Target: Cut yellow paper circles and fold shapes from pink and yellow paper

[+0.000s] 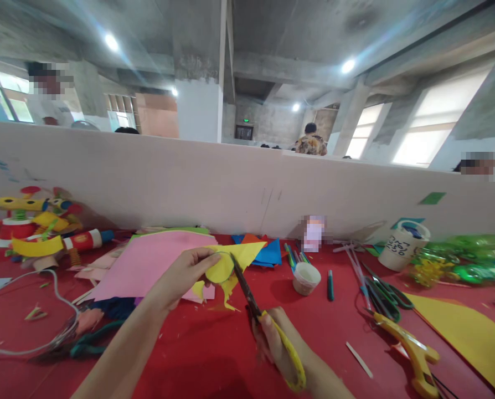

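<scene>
My left hand pinches a piece of yellow paper above the red table. A circle is drawn on the paper, and a ragged, partly cut strip hangs below it. In my right hand is a pair of scissors with yellow handles and dark blades. The blades reach up to the paper at the right side of the circle. My right fingers are wrapped around the handles, which hide some of them. Behind my left hand lies a large pink sheet.
A white cup and a marker stand beyond my right hand. A yellow glue gun, green-handled scissors and green plastic bottles lie to the right. Colourful paper models are at left. A white partition bounds the red table.
</scene>
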Demonstrator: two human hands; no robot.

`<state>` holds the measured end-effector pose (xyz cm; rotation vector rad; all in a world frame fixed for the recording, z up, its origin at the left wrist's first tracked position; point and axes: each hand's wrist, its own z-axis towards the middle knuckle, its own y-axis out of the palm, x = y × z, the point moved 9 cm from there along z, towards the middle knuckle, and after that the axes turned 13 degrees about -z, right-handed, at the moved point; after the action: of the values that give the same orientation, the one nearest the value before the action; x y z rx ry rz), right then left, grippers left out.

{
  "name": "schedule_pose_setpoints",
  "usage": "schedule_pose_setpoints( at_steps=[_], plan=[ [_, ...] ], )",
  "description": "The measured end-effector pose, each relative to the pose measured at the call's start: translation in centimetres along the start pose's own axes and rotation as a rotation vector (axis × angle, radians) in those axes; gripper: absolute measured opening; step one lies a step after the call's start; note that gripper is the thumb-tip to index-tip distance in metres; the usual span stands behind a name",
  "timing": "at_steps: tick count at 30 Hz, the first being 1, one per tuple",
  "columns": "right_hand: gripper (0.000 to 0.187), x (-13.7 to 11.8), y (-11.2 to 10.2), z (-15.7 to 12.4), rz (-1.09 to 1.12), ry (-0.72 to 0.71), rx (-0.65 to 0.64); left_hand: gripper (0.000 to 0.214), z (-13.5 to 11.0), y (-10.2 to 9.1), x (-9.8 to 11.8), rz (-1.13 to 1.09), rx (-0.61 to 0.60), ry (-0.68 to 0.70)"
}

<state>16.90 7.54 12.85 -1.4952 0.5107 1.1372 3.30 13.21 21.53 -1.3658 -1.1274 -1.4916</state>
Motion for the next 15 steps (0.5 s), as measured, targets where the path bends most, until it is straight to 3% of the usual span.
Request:
schedule_pose_setpoints(
  at_steps=[4,8,15],
  plan=[
    [0.064,0.0,-0.2,0.0,0.138,0.023,0.093,0.030,0.3,1.3,-0.9,-0.174,0.068,0.044],
    [0.064,-0.3,0.4,-0.2,0.256,0.041,0.081,0.027,0.1,1.6,-0.9,-0.281,0.171,0.169],
    [0.063,-0.5,-0.3,-0.2,0.136,0.005,0.050,0.021,-0.3,0.5,-0.5,-0.169,0.262,0.236]
  ],
)
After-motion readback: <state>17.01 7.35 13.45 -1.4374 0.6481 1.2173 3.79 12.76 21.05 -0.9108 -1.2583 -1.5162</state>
